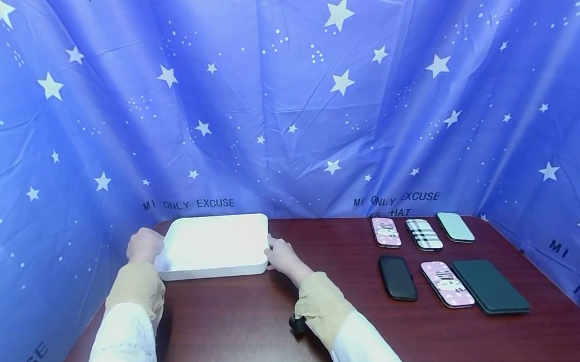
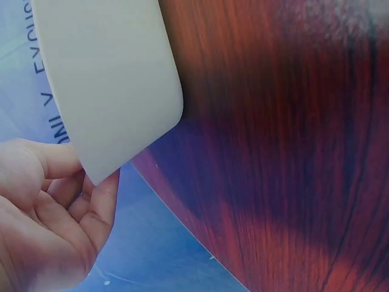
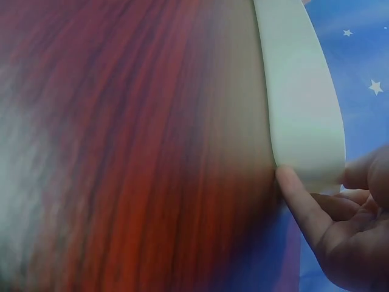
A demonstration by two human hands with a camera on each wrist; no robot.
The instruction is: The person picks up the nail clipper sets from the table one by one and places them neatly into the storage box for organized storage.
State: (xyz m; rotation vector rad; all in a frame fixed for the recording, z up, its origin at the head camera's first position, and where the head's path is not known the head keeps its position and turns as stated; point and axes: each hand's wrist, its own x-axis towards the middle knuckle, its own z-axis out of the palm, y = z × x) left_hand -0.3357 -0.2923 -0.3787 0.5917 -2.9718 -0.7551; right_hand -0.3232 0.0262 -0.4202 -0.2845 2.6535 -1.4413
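Observation:
A white, shallow, rounded tray (image 1: pixel 213 245) is at the table's far left, held between both hands. My left hand (image 1: pixel 144 245) grips its left side; in the left wrist view the fingers of the left hand (image 2: pixel 55 225) are curled at the tray's corner (image 2: pixel 121 91). On the opposite side, my right hand (image 1: pixel 282 256) pinches the tray's right edge. The right wrist view shows the right hand (image 3: pixel 352 237) with one fingertip at the lower edge of the tray wall (image 3: pixel 307 103) and the thumb near the rim.
Flat rounded cases lie on the right of the brown table (image 1: pixel 220 331): pink patterned ones (image 1: pixel 386 232) (image 1: pixel 447 284), a plaid one (image 1: pixel 424 234), a pale one (image 1: pixel 456 226), a black one (image 1: pixel 397 278) and a larger dark green one (image 1: pixel 490 286). A blue starry curtain (image 1: pixel 286 119) surrounds the table.

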